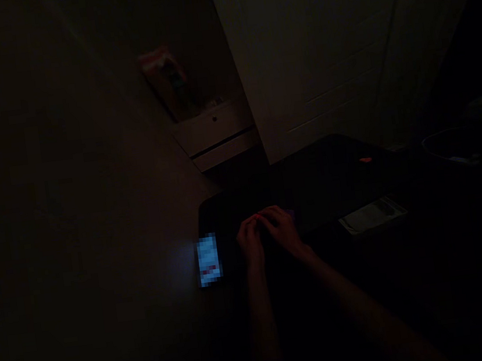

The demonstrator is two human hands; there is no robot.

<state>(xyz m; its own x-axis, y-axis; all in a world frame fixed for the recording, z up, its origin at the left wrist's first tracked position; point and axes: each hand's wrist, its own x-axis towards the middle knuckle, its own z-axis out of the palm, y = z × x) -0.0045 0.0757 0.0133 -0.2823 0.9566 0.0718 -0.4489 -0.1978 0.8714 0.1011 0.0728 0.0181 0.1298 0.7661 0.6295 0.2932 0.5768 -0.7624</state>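
In the head view, the fingertips of the left hand (250, 239) and the right hand (279, 227) met, drawn narrow and closed about a small red thing (258, 216); it was too dark to tell its shape or how each finger gripped it. A purple thing (290, 214) showed just beside the right hand, partly hidden behind it. Both hands were over a dark table (310, 172). To their left, a lit screen (208, 259) glowed near the table's edge; to their right lay a pale, shallow box (373, 216), and farther off a red-orange piece (365, 160). A thin looped cable (431, 138) showed at the far right. Beyond the table stood a drawer unit (220, 133), with a red-and-white package (161, 73) above it, and a tall pale panel (313, 48) closed off the space behind.
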